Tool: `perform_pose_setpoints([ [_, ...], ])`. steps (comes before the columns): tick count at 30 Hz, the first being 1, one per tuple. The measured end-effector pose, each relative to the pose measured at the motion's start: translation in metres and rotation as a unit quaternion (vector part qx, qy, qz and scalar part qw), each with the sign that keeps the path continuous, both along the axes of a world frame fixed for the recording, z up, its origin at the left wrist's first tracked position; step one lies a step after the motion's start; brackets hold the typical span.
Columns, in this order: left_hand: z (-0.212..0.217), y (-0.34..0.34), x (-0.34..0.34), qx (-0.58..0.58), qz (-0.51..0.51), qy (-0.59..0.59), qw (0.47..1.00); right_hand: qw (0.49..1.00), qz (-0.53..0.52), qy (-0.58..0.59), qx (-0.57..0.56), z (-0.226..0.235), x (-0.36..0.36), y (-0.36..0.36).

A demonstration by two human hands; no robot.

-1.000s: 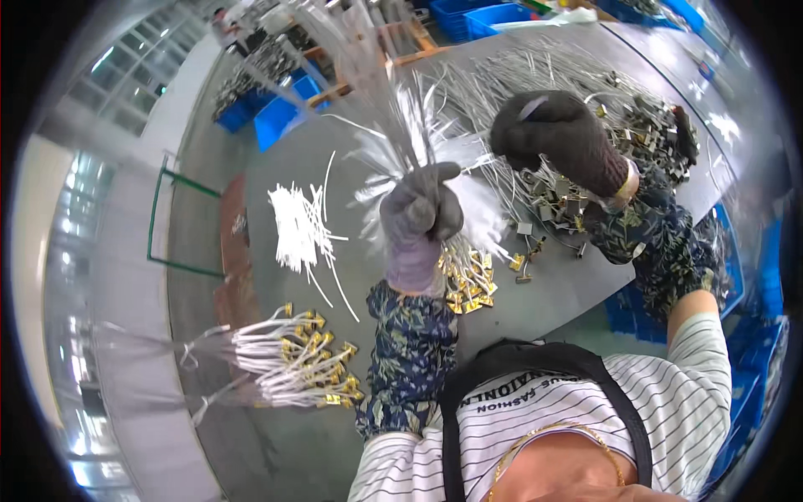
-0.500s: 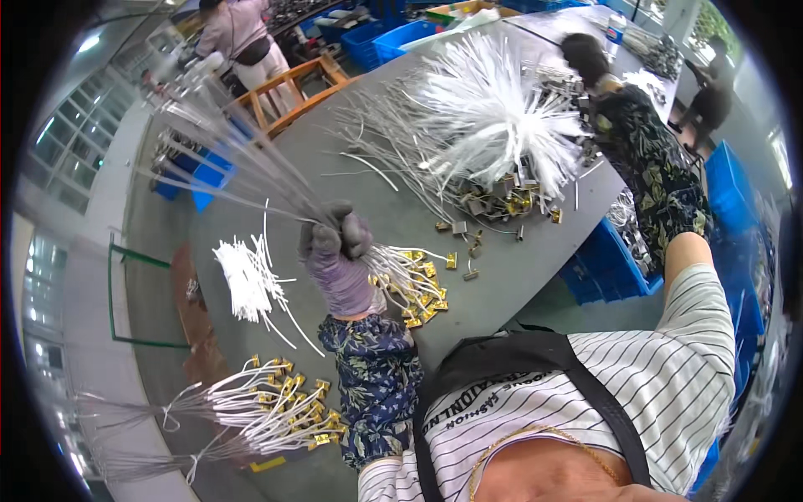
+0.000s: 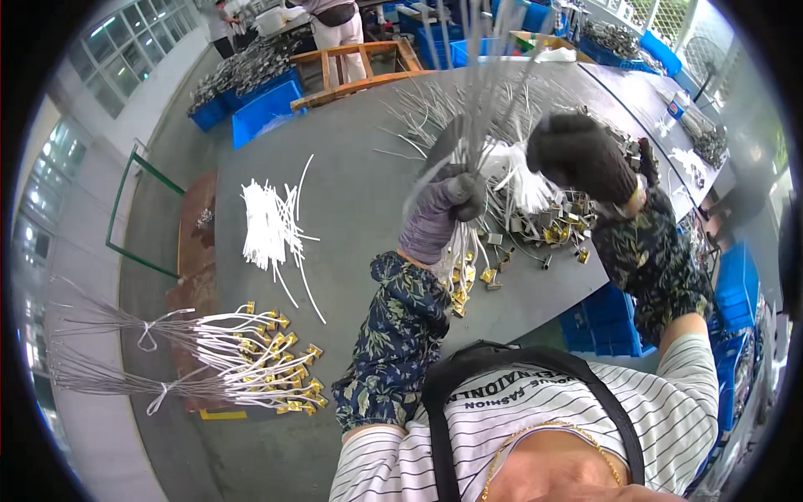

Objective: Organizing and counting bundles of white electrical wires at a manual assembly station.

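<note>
My left hand [image 3: 439, 209], in a grey-purple glove, is closed round a bundle of wires [image 3: 481, 79]. Their thin grey lengths rise blurred above the fist. Below it hang white-sleeved ends with brass-coloured terminals [image 3: 462, 272]. To its right, my right hand [image 3: 577, 159], in a dark glove, is raised with its fingers curled. Whatever may be in those fingers is hidden. A sheaf of white strips [image 3: 529, 184] shows between the two hands, partly covered by them. Loose grey wires with metal and brass ends [image 3: 556, 224] lie piled on the table beneath.
A bunch of white sleeves [image 3: 269, 226] lies on the grey table [image 3: 347, 188], left of my hands. Two tied wire bundles [image 3: 251, 356] rest at the lower left. Blue bins [image 3: 598, 325] stand by the table's right edge, and a wooden frame [image 3: 360, 71] stands beyond it.
My left hand has carried the wire bundle to the right, and its wires now point up. My right hand has come back from the far right toward it. The view has swung too.
</note>
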State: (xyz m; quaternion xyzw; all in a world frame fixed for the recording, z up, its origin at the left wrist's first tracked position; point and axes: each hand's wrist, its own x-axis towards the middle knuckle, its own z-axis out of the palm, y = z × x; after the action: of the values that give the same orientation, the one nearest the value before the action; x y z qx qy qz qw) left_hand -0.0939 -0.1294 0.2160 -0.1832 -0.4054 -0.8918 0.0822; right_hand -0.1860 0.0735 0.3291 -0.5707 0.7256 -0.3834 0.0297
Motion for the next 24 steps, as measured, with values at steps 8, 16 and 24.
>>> perform_pose_setpoints([
  [8, -0.006, 0.018, -0.002, -0.016, 0.112, -0.065, 0.991, 0.983, 0.103, -0.101, -0.118, 0.016, 0.049, -0.008],
  [16, -0.013, 0.033, 0.007, -0.041, 0.321, -0.029, 0.946, 0.982, 0.148, 0.039, -0.109, -0.002, 0.071, -0.046],
  [24, 0.02, 0.036, 0.046, -0.085, 0.211, -0.097, 0.969, 0.97, 0.09, -0.22, -0.053, -0.087, -0.052, -0.061],
])
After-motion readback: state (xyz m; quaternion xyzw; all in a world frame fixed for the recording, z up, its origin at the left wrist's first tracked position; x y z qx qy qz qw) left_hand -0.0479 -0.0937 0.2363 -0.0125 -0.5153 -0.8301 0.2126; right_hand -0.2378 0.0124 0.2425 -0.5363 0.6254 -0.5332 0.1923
